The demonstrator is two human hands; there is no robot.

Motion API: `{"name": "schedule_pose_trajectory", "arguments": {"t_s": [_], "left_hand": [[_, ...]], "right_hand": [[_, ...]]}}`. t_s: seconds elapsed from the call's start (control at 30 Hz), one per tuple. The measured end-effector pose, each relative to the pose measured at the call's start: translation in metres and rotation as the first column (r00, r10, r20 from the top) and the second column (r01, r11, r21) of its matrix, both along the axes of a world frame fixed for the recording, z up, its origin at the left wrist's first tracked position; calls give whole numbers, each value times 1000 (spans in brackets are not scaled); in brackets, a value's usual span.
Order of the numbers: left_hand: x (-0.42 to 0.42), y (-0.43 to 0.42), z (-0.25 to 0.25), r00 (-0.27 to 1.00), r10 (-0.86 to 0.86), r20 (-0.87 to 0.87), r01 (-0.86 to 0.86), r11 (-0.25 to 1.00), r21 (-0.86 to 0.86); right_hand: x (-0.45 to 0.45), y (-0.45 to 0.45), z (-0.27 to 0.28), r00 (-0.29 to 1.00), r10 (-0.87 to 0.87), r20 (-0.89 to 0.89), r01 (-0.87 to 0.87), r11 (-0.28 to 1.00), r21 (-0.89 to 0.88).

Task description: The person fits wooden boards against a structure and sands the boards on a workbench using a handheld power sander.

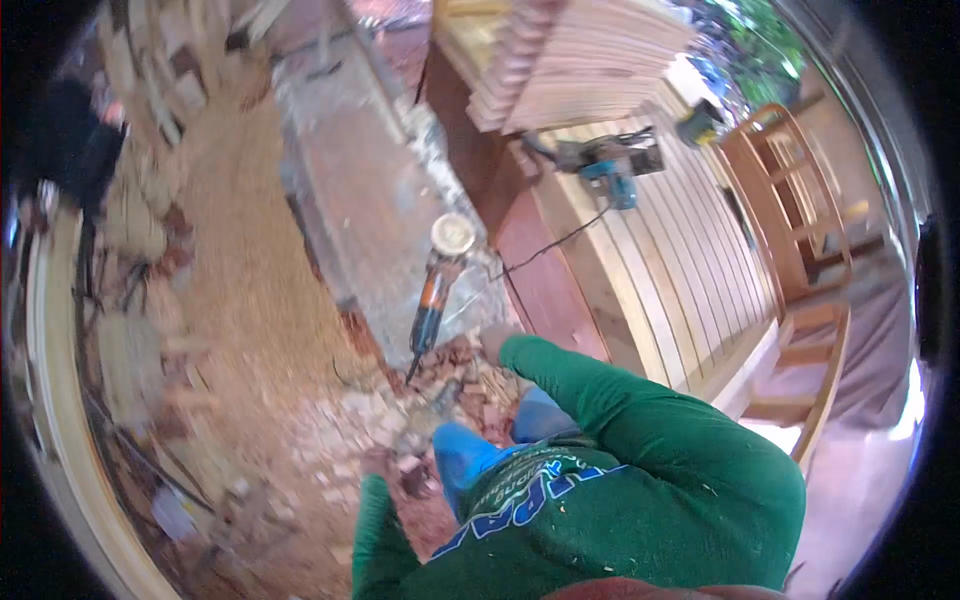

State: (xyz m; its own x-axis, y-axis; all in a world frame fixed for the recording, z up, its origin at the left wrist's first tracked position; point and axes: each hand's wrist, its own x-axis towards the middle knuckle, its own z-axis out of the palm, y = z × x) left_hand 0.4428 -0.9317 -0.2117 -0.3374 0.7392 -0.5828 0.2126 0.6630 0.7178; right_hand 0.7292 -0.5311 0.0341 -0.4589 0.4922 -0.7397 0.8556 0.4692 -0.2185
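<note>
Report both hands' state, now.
Left hand: beside wood scraps, too blurred to tell open or closed.
Right hand: also blurred, cannot tell; no tool visible in it.

The person wears a dark green long-sleeved top, its front printed with large blue letters outlined in white and smaller pale lettering beside them; light specks dot the fabric; the legs are covered in blue.

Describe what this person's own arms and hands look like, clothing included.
The left sleeve and right sleeve are green and long, matching the shirt, which has blue-and-white lettering and a few pale specks. The left hand and right hand are bare; blur hides finer detail.
</note>
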Motion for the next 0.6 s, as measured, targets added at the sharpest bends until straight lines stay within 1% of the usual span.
{"name": "schedule_pose_trajectory", "arguments": {"t_s": [0.03, 0.07, 0.1, 0.17, 0.2, 0.23, 0.27, 0.3, 0.33, 0.37, 0.4, 0.43, 0.47, 0.53, 0.57, 0.6], "left_hand": [[10, 31, 14, 983, -132, -124, 154, 971, 183], [18, 57, 26, 936, -236, -260, 316, 888, 333], [32, 82, 57, 967, -208, -145, 242, 928, 283], [65, 147, 164, 985, -167, -47, 173, 945, 278], [74, 168, 186, 985, -164, -61, 175, 924, 340], [74, 188, 208, 985, -160, -70, 174, 901, 397], [70, 211, 236, 983, -150, -109, 183, 886, 426], [72, 232, 267, 982, -131, -139, 181, 874, 450], [76, 250, 294, 980, -106, -166, 173, 867, 467], [75, 271, 317, 986, -80, -145, 142, 861, 488], [72, 296, 340, 991, -50, -123, 106, 853, 511], [71, 321, 367, 988, -35, -153, 110, 848, 519], [72, 346, 392, 983, -17, -183, 113, 843, 527], [81, 401, 422, 993, 0, -120, 78, 760, 645], [86, 431, 436, 996, -60, -72, 92, 744, 662], [94, 461, 451, 993, -118, -25, 104, 727, 679]], "right_hand": [[18, -8, 10, 998, -19, -60, 17, 999, -27], [42, -12, -9, 998, 40, -57, -40, 999, 6], [67, -15, -30, 994, 99, -53, -97, 994, 40], [146, -12, -136, 947, 288, -143, -273, 955, 113], [158, -16, -52, 838, 540, 73, -545, 828, 134], [195, -22, -69, 999, 35, 10, -36, 987, 157], [206, -34, -9, 980, -191, 54, 178, 964, 197], [239, -35, -31, 897, -435, 83, 424, 898, 122], [293, -48, -99, 922, -371, 116, 344, 918, 197], [346, -61, -167, 938, -310, 157, 261, 927, 271], [342, -71, -125, 949, -164, 268, 116, 976, 185], [343, -83, -89, 939, -2, 345, -29, 996, 85], [335, -93, -57, 912, -169, 373, 163, 985, 47], [345, -109, -81, 927, -106, 360, 129, 991, -40], [358, -116, -106, 946, 121, 302, -102, 992, -77], [353, -122, -112, 881, -313, 354, 331, 944, 12]]}}
